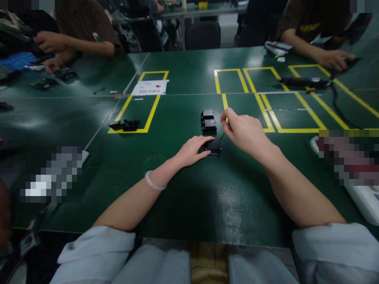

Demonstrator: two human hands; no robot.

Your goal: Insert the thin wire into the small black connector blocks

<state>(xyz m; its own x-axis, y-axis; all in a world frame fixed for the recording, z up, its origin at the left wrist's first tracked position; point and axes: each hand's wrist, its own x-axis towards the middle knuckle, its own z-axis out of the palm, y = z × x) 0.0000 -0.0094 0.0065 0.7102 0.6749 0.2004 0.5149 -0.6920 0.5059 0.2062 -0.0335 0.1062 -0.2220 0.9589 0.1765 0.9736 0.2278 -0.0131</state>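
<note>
My left hand (194,151) rests on the green table with its fingers against the left side of a small black block (213,147), thumb below and fingers above. My right hand (244,128) pinches a thin dark tool (222,137), whose lower end points down at the right edge of that block. The tool's upper part is hidden in the fingers. Just beyond stand two similar black blocks, a nearer one (210,125) and a farther one (207,114), close together.
Yellow tape outlines (152,114) mark the table (177,205). Black parts (124,125) and a paper sheet (150,87) lie left. A dark corded tool (306,82) lies right. Two people sit across, one hand (334,60) at right. White-edged objects flank both sides.
</note>
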